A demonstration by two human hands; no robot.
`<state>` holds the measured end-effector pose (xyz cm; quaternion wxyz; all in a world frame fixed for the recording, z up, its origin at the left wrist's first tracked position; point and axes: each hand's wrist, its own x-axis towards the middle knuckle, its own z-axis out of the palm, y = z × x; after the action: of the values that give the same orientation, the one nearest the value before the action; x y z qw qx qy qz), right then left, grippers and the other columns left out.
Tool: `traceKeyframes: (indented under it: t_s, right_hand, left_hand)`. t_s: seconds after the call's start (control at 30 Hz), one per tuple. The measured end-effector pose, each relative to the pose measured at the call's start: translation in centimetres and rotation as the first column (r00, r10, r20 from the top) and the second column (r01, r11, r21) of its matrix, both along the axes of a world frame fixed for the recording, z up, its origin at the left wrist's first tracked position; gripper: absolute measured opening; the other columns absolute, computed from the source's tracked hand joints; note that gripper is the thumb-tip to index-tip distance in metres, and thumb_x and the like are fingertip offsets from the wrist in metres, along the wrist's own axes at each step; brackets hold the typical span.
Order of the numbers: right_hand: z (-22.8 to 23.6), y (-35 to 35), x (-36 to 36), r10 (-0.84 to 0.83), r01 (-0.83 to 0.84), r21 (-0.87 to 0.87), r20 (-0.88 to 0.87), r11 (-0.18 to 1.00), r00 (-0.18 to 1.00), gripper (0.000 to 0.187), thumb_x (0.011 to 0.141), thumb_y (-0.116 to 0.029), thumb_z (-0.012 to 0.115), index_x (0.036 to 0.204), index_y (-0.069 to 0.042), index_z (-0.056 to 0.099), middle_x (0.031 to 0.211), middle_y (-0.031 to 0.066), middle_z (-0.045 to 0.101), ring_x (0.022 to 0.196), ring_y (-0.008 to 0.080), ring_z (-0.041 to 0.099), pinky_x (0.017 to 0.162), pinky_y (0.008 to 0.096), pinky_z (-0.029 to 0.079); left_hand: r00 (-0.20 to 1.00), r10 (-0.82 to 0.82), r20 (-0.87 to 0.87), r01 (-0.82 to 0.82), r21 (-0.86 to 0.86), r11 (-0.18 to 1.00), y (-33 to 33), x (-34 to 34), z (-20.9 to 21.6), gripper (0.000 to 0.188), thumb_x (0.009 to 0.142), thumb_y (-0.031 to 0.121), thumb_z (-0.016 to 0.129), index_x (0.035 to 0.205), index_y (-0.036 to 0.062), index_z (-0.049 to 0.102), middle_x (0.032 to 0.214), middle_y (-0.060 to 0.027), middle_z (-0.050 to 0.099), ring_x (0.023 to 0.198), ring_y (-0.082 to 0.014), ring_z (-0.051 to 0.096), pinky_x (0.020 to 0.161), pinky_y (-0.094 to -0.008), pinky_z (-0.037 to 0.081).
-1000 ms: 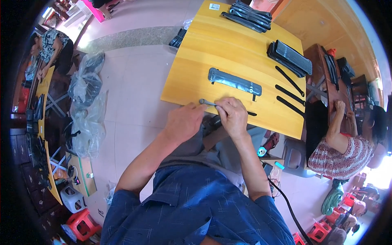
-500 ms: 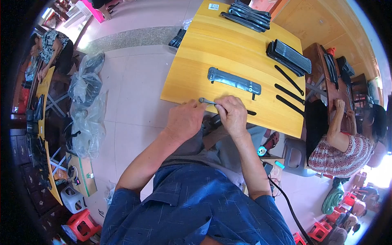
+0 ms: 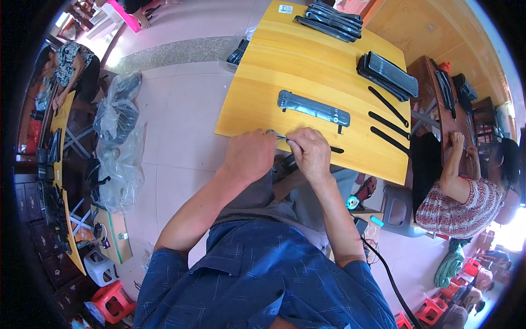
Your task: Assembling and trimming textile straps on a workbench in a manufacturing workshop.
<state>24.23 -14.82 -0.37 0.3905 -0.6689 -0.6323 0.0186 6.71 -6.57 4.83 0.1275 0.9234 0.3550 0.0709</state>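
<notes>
My left hand (image 3: 253, 153) and my right hand (image 3: 310, 152) are closed close together at the near edge of the yellow table, pinching a thin black strap (image 3: 281, 136). Only a short stretch of it shows between them; the rest is hidden by the fingers. Just beyond, a flat black pouch (image 3: 313, 108) lies on the tabletop with small strap ends under it. Part of another black strap (image 3: 337, 149) pokes out beside my right hand. Farther right, several slotted black straps (image 3: 390, 141) lie flat, side by side.
Two piles of black items, a far bundle (image 3: 330, 21) and a right stack (image 3: 388, 75), rest on the yellow table (image 3: 257, 71). Clear plastic bags (image 3: 118, 148) lie on the floor at left. A person in a patterned top (image 3: 460, 205) sits at right; another works at far left.
My left hand has turned over the strap and now covers its rounded looped end, which showed between the hands before. The right hand stays nearly in place.
</notes>
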Motion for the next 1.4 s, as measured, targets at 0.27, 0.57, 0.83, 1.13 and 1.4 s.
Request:
traceKeyframes:
  t_s: [0.27, 0.57, 0.83, 1.13, 1.4]
  right_hand:
    - [0.0, 0.0, 0.3, 0.010, -0.010, -0.007, 0.010, 1.000, 1.000, 0.010, 0.080, -0.008, 0.080, 0.089, -0.010, 0.074, 0.086, 0.0066, 0.067, 0.082, 0.0302, 0.067, 0.074, 0.0429, 0.055]
    - [0.7, 0.5, 0.0, 0.049, -0.048, -0.051, 0.009, 0.998, 0.999, 0.013, 0.082, -0.009, 0.081, 0.094, -0.008, 0.076, 0.087, 0.0088, 0.067, 0.084, 0.0317, 0.067, 0.073, 0.0430, 0.054]
    - [-0.2, 1.2, -0.1, 0.058, -0.058, -0.045, 0.000, 0.997, 0.998, 0.014, 0.079, -0.008, 0.081, 0.091, -0.008, 0.074, 0.084, 0.0100, 0.065, 0.083, 0.0330, 0.067, 0.073, 0.0453, 0.055]
    - [-0.3, 1.3, 0.3, 0.095, -0.100, -0.056, -0.076, 0.993, 0.993, 0.010, 0.080, -0.007, 0.080, 0.088, -0.007, 0.074, 0.082, 0.0113, 0.065, 0.082, 0.0341, 0.067, 0.073, 0.0451, 0.056]
    - [-0.1, 0.6, 0.9, 0.081, -0.092, -0.084, -0.135, 0.992, 0.988, 0.008, 0.083, -0.006, 0.079, 0.091, -0.005, 0.076, 0.083, 0.0113, 0.067, 0.082, 0.0327, 0.068, 0.074, 0.0431, 0.055]
  left_hand:
    - [0.991, -0.014, -0.131, 0.003, -0.087, 0.996, 0.7, 0.5, 0.8, 0.025, 0.100, 0.028, 0.060, 0.101, 0.0059, 0.072, 0.084, -0.0182, 0.072, 0.076, -0.0381, 0.073, 0.068, -0.0523, 0.057]
    - [0.999, 0.016, -0.052, -0.021, -0.101, 0.995, 1.0, 0.0, 0.3, 0.040, 0.101, 0.029, 0.059, 0.132, 0.0047, 0.065, 0.090, -0.0191, 0.075, 0.085, -0.0386, 0.074, 0.073, -0.0535, 0.056]
    - [0.986, -0.030, -0.166, 0.005, -0.150, 0.989, 1.8, 0.5, 0.5, 0.026, 0.102, 0.029, 0.057, 0.110, 0.0087, 0.071, 0.087, -0.0156, 0.075, 0.084, -0.0360, 0.075, 0.074, -0.0520, 0.058]
    - [0.965, -0.062, -0.256, 0.031, -0.121, 0.992, 2.6, 0.8, 0.8, 0.027, 0.100, 0.027, 0.059, 0.121, 0.0145, 0.071, 0.085, -0.0146, 0.075, 0.079, -0.0374, 0.074, 0.069, -0.0536, 0.058]
    - [0.964, 0.096, -0.246, -0.104, -0.021, 0.994, 6.9, -3.3, 1.3, 0.029, 0.103, 0.022, 0.056, 0.126, 0.0140, 0.072, 0.094, -0.0135, 0.078, 0.084, -0.0369, 0.076, 0.072, -0.0507, 0.060]
